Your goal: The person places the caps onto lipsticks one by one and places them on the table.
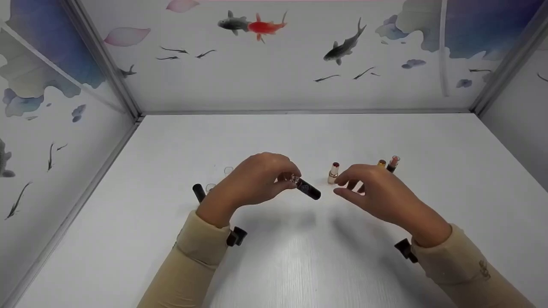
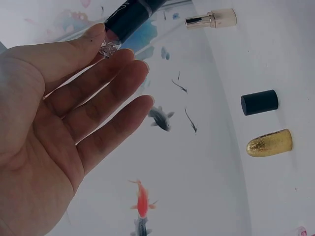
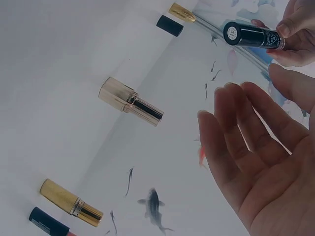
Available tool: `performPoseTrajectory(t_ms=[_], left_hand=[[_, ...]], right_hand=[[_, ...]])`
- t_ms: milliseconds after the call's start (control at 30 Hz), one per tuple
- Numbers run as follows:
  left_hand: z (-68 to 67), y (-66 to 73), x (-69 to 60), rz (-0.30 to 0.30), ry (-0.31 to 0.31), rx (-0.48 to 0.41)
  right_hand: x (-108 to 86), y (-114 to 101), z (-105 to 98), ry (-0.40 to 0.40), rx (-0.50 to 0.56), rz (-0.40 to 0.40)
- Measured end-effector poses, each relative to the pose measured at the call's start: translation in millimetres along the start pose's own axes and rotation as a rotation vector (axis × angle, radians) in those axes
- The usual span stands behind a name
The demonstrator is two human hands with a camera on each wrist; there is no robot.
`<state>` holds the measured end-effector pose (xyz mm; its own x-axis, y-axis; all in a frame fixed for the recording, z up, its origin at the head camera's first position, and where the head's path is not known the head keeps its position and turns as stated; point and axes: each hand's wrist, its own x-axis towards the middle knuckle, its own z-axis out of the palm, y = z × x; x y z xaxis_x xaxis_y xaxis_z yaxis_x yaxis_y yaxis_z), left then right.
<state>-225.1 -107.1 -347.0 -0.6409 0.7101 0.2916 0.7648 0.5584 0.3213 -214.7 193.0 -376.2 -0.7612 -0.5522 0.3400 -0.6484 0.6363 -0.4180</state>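
Pinches, between thumb and forefinger of the left hand (image 1: pixel 259 182), the glassy, faceted end of a black tube (image 1: pixel 310 191), at four o'clock from that hand and slanting the same way. Spreads the other three fingers loosely, off the tube, as seen from the left wrist. Holds nothing in the right hand (image 1: pixel 381 192), at three o'clock from the tube, with fingers gently bent and thumb apart, near a pale lipstick (image 1: pixel 332 176) upright at ten o'clock on the white table (image 1: pixel 295 265). Shows dark red atop that lipstick from the head, but a clear-walled base and mirror-bright metal sleeve from the right wrist. Includes, at twelve and one o'clock from the right hand, a gold lipstick (image 1: pixel 381 163) and a coral-tipped dark lipstick (image 1: pixel 391 166). Reveals, from the wrists alone, a domed gold cap (image 2: pixel 269 143), crinkled like foil, near a smooth black cylinder (image 2: pixel 260 102), both upright. Adds, from the head, clear rings (image 1: pixel 229 167) toward ten o'clock from the left hand and a dark rod (image 1: pixel 198 190) toward nine. Bears, on the tube's flat end, a round white sticker (image 3: pixel 232 33), and along its side pale lettering, too small to read surely.
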Motion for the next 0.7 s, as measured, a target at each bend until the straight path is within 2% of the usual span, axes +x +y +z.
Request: performPoseTrajectory(t_ms=[133,333,700], left_hand=[[-0.3,-0.8,-0.9,0.007,0.001,-0.001],[1.3,-3.6,-1.2,-0.047,-0.042,0.002],[2.2,-8.7,-4.2,-0.135,-0.13,0.035]], right_hand=[[0.0,0.6,-2.1,0.049,-0.018,0.001],[-0.1,-0.3,-2.6,0.087,-0.027,0.037],[-0.2,5.8,-8.2,0.026,-0.119,0.102]])
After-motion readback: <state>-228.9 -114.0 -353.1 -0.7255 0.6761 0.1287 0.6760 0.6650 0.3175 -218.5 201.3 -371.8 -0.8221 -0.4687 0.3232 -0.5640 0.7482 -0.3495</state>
